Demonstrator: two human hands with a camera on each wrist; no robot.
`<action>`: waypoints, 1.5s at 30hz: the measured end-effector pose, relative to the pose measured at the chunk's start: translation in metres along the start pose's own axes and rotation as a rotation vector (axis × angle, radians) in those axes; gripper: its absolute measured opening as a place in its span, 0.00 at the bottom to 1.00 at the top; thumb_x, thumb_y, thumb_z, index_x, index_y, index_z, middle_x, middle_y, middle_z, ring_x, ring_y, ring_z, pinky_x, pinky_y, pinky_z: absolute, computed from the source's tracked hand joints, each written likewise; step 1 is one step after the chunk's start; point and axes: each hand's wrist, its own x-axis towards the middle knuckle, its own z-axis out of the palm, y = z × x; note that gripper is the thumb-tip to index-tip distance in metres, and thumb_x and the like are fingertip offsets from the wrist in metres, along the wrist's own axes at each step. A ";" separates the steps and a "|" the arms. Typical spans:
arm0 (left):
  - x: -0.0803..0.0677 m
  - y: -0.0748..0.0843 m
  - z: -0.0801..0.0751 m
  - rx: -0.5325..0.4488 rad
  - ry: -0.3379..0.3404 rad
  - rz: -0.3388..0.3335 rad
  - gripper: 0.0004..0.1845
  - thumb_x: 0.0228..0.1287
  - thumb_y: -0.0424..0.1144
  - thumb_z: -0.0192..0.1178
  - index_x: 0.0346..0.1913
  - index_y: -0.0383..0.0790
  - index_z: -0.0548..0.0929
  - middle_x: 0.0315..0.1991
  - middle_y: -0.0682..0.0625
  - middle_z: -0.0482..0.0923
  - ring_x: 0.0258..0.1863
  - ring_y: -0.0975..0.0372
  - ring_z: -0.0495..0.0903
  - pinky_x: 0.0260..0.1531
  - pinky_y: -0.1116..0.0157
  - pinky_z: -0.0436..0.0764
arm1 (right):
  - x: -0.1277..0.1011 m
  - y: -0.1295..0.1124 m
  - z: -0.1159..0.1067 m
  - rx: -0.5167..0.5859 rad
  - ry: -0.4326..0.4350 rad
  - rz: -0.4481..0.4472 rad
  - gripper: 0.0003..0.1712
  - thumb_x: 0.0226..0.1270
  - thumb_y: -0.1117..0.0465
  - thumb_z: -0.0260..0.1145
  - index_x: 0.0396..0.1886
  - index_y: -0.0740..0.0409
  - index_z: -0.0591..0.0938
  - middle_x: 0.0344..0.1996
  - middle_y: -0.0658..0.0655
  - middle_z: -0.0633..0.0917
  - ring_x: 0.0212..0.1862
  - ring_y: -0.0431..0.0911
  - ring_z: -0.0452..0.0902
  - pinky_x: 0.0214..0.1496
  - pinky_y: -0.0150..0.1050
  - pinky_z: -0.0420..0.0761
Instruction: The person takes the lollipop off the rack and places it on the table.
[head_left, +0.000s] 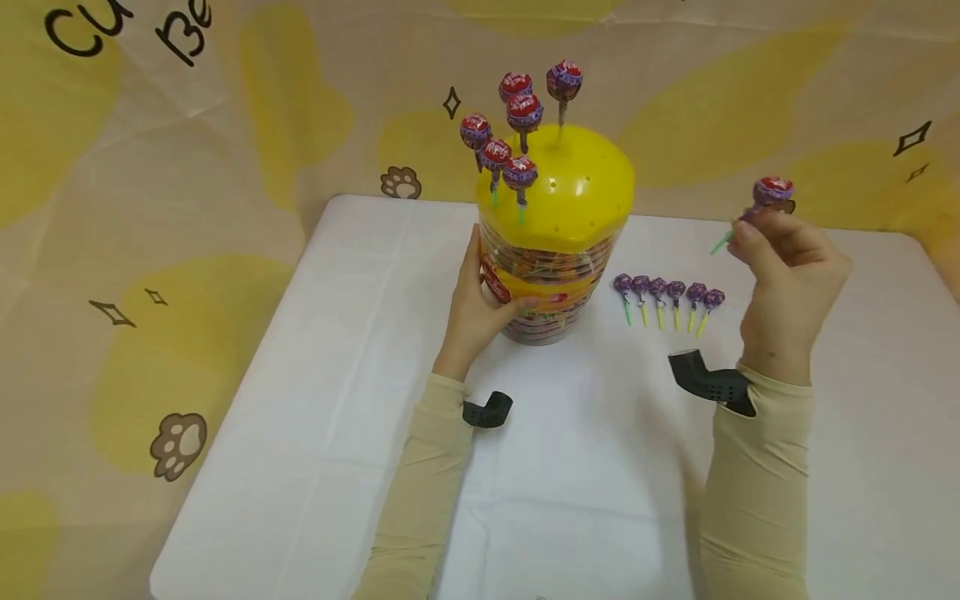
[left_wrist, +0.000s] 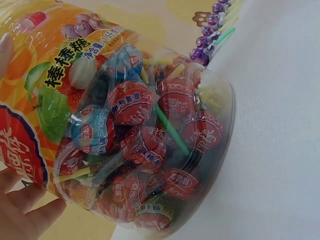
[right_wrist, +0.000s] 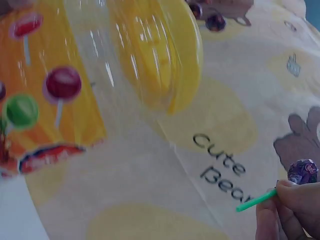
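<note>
A clear candy jar [head_left: 537,329] with a yellow lid [head_left: 577,183] stands on the table, its lid dotted with small holes. My left hand [head_left: 480,304] grips the jar's side, thumb across the orange label. Several purple-red lollipops [head_left: 523,111] stick up from the lid's left and back part. Off to the right, my right hand [head_left: 787,275] pinches one lollipop [head_left: 772,192] by its green stick, candy end up, apart from the jar. Red and blue wrapped lollipops [left_wrist: 131,102] fill the jar's lower part in the left wrist view.
A row of several purple lollipops [head_left: 677,290] lies on the white table [head_left: 360,333] right of the jar, sticks toward me. Behind the table hangs a yellow-patterned cloth [head_left: 690,108]. Each wrist carries a black camera mount [head_left: 705,379].
</note>
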 end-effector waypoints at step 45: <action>0.001 -0.002 0.001 0.010 0.002 0.012 0.58 0.52 0.47 0.71 0.76 0.50 0.39 0.75 0.50 0.45 0.72 0.58 0.49 0.68 0.56 0.58 | 0.015 0.063 -0.145 -0.329 0.167 0.771 0.13 0.54 0.78 0.66 0.18 0.60 0.86 0.19 0.52 0.83 0.18 0.40 0.80 0.24 0.28 0.82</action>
